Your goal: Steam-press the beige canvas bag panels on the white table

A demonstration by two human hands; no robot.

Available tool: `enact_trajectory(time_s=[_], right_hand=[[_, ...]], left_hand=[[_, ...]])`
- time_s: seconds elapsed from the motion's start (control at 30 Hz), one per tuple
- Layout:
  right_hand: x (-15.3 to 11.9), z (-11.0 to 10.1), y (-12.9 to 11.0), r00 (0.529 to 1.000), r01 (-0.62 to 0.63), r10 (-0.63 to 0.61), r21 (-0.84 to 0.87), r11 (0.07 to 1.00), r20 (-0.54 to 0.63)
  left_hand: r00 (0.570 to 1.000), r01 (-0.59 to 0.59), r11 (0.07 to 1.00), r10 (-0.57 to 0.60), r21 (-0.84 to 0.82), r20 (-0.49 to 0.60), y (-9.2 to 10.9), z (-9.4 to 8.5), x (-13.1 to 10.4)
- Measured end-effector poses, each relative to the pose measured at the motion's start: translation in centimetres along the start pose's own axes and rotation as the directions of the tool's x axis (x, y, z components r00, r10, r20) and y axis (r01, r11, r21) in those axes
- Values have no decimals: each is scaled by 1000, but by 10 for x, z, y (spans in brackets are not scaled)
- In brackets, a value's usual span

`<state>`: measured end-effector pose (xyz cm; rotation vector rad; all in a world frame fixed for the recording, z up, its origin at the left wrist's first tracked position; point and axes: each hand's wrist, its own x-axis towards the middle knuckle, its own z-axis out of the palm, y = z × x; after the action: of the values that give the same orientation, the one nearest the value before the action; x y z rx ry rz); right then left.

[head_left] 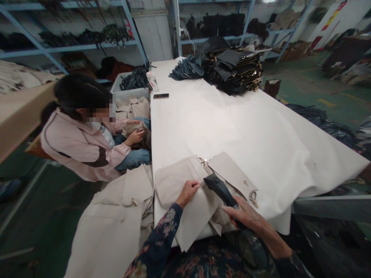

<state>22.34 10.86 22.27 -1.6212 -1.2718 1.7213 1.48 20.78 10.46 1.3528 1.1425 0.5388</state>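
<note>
My left hand (189, 191) rests over a beige bag (176, 177), its fingers pinched together near a seam. Whether cloth or a thread is between the fingertips is too small to make out. In my right hand (246, 214) is a black hand-held tool (218, 187) that looks like a heat gun. Its blunt head points at the bag, a short way right of my left fingertips. A beige flap (232, 175) with a metal fitting lies behind the tool. Metal rings (203, 161) show at the bag's far edge.
More beige bags (116, 216) are piled at the left table edge. A co-worker (81, 131) sits there, handling a brownish piece. On the white table (214, 123) are a phone (161, 95), a bottle (152, 81) and stacked black bags (232, 65). Grey bins (130, 92) stand beside it.
</note>
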Motion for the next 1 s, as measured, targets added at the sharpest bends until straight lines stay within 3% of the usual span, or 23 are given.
enact_trajectory(time_s=[0.13,0.23,0.43,0.57,0.8,1.0], right_hand=[[17,-9,-4,993,2,-3,-6,1000,-121],[11,-18,-7,986,-4,2,-10,1000,-165],[-23,-12,-5,993,-56,52,-41,998,-107],[-20,4,4,998,-61,60,-30,998,-34],[14,8,4,999,-11,10,-37,999,-34],[3,-13,6,987,-34,27,-44,998,-161]], left_hand=[[1000,6,1000,-6,-9,12,-6,2,-6],[1000,6,1000,-6,-17,6,-9,4,-7],[1000,-3,1000,4,-21,2,-12,5,-5],[1000,-27,1000,27,14,2,-15,5,-5],[991,-111,974,122,198,-46,-12,6,-8],[962,-119,890,214,440,-172,-15,23,-50]])
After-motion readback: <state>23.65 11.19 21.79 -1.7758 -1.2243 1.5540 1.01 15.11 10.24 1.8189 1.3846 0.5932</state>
